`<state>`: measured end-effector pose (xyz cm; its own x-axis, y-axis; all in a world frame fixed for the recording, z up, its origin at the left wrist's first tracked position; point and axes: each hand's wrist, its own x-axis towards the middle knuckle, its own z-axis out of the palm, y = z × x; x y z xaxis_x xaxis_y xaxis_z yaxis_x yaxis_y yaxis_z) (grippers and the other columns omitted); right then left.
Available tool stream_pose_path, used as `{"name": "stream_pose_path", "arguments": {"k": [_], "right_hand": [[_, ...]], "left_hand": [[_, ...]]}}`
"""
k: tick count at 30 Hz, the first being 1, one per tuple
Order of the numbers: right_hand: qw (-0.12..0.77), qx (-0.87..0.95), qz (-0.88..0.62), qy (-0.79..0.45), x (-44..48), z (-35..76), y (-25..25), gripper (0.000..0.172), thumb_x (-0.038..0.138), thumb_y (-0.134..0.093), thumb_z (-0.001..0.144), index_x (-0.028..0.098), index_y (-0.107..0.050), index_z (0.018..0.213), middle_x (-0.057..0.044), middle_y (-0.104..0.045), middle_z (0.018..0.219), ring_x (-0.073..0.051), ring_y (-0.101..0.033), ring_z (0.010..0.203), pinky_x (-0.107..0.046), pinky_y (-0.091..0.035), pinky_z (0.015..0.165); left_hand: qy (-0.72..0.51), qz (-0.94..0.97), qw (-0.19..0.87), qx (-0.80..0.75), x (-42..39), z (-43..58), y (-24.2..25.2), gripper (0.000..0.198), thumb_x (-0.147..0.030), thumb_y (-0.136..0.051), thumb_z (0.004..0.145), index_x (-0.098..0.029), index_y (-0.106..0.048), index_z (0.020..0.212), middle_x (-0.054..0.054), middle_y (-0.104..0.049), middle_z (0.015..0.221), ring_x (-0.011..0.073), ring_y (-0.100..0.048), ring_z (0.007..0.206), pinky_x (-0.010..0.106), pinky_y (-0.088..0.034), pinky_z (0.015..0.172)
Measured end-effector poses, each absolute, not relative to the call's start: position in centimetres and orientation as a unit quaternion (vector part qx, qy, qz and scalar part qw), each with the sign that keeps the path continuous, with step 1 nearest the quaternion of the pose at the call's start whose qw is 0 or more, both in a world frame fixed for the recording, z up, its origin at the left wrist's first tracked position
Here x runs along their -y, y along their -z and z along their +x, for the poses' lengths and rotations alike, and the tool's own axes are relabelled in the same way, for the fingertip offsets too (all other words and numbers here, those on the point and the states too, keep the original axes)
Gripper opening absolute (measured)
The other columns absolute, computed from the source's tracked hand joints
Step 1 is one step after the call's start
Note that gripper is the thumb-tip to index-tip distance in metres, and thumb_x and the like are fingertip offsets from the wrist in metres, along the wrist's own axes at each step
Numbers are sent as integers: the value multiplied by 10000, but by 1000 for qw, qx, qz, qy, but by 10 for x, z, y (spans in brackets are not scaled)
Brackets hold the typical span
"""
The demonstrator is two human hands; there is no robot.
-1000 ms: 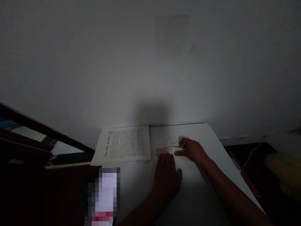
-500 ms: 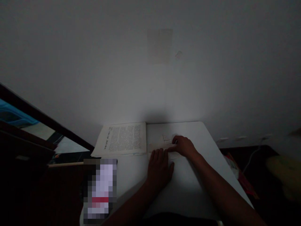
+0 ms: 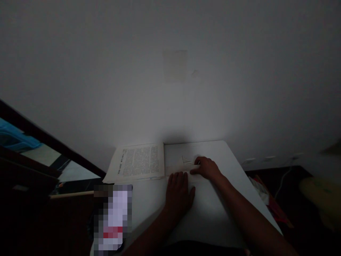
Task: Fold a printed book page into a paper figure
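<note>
Paper (image 3: 179,168) lies toward the far edge of the tabletop (image 3: 213,149), just right of the printed page (image 3: 141,161) that covers the far left corner; from here I see it as a thin pale strip, its outline faint in the dim light. My left hand (image 3: 178,192) rests palm down, its grip spread flat, fingertips at the paper's near side and thumb out to the right. My right hand (image 3: 193,167) curls around the paper's right end, forefinger on the far side and thumb on the near side; I can't make out whether that grip is pinching. Small dark lines (image 3: 185,160) show just beyond the paper. Along the left edge I have a pixelated object (image 3: 114,213), near the page.
</note>
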<state>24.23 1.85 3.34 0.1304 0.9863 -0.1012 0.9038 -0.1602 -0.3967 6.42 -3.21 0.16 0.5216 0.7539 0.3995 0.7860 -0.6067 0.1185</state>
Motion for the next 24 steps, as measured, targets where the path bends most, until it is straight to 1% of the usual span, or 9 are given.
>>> {"name": "stream_pose_path", "arguments": {"k": [3, 7, 10, 15, 20, 22, 24], "right_hand": [[129, 634, -742, -176, -19, 243, -32, 420, 540, -729, 553, 230, -654, 825, -60, -685, 876, -235, -625, 813, -313, -420, 670], [139, 627, -744, -183, -20, 249, -26, 405, 484, -769, 518, 234, -649, 813, -48, -679, 847, -215, -624, 772, -288, -418, 638], [143, 626, -743, -188, -19, 256, -22, 397, 481, -765, 524, 238, -649, 816, -38, -680, 833, -202, -624, 754, -272, -420, 619], [183, 614, -738, -211, -14, 271, -19, 371, 460, -774, 512, 228, -639, 769, -13, -674, 706, -178, -625, 646, -257, -421, 572], [215, 598, -735, -236, -7, 293, -16, 332, 439, -764, 523, 215, -635, 731, -5, -678, 665, -176, -633, 626, -261, -439, 578], [231, 595, -726, -255, -4, 300, -14, 324, 415, -755, 541, 205, -653, 766, -9, -680, 669, -179, -636, 631, -268, -450, 590], [258, 602, -701, -282, -2, 303, -13, 327, 417, -725, 588, 188, -663, 814, -20, -685, 697, -183, -641, 658, -277, -467, 621]], "left_hand": [[211, -870, 32, 446, 33, 64, -3, 470, -366, -482, 825, -107, -503, 1216, 151, -553, 1178, 313, -474, 1105, 507, -362, 969], [205, -870, 24, 448, 32, 64, -5, 474, -373, -490, 820, -97, -516, 1204, 156, -553, 1173, 313, -477, 1094, 498, -371, 966], [211, -866, 22, 453, 31, 64, -3, 471, -373, -491, 819, -115, -512, 1213, 151, -550, 1178, 314, -474, 1101, 503, -372, 961], [214, -865, 18, 453, 32, 64, -2, 480, -378, -482, 825, -116, -501, 1227, 152, -538, 1197, 315, -461, 1117, 502, -356, 978], [199, -867, 9, 456, 32, 63, -5, 486, -385, -483, 825, -108, -501, 1223, 155, -536, 1198, 308, -456, 1118, 493, -350, 989], [198, -867, 10, 457, 32, 63, -6, 484, -388, -483, 824, -110, -502, 1220, 154, -538, 1193, 307, -460, 1114, 495, -352, 987], [198, -867, 8, 457, 32, 63, -5, 481, -387, -477, 827, -114, -498, 1222, 151, -535, 1197, 307, -461, 1114, 495, -349, 990]]}}
